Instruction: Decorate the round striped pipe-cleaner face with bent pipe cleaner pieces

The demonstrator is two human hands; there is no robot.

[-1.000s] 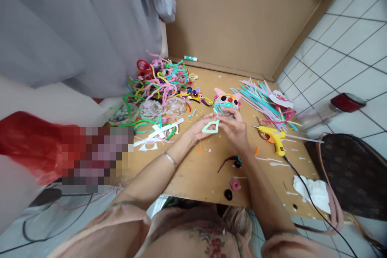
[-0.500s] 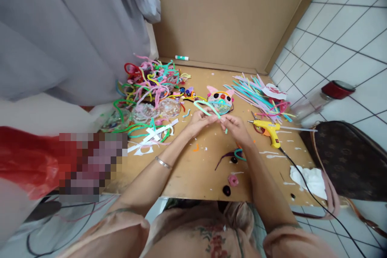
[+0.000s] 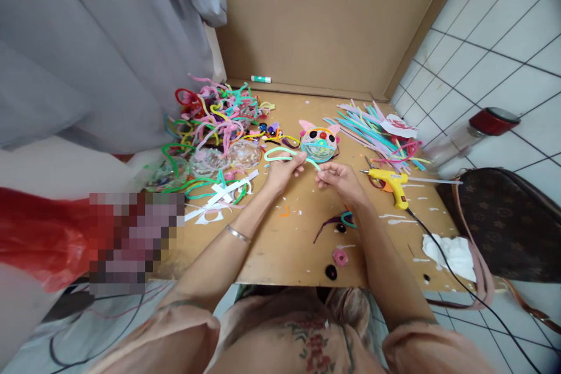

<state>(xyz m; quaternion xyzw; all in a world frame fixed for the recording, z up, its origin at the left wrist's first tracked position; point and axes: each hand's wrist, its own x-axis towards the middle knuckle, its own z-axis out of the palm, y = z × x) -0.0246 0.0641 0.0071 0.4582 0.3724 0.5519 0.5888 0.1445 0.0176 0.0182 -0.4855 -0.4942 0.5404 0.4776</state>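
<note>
A mint-green pipe cleaner, bent into a long loop, is held between my two hands over the middle of the table. My left hand pinches it where the loop narrows, thumb on top. The loose end runs right to my right hand, whose thumb and fingers grip it near the tip. Just beyond my hands lies a pink animal face with ears, black eyes, a red nose and a clear, turquoise-edged lower part. Fingers hide parts of the pipe cleaner.
A tangled heap of pipe cleaners lies back left, near white paper strips. Straight pipe cleaners lie back right. A yellow glue gun, a brown bag and a red-lidded bottle stand right. Black pieces lie in front.
My hands have moved apart, drawing out the pipe cleaner's end between them. The loop has turned from a pointed bend to a flatter, rounded shape pointing left.
</note>
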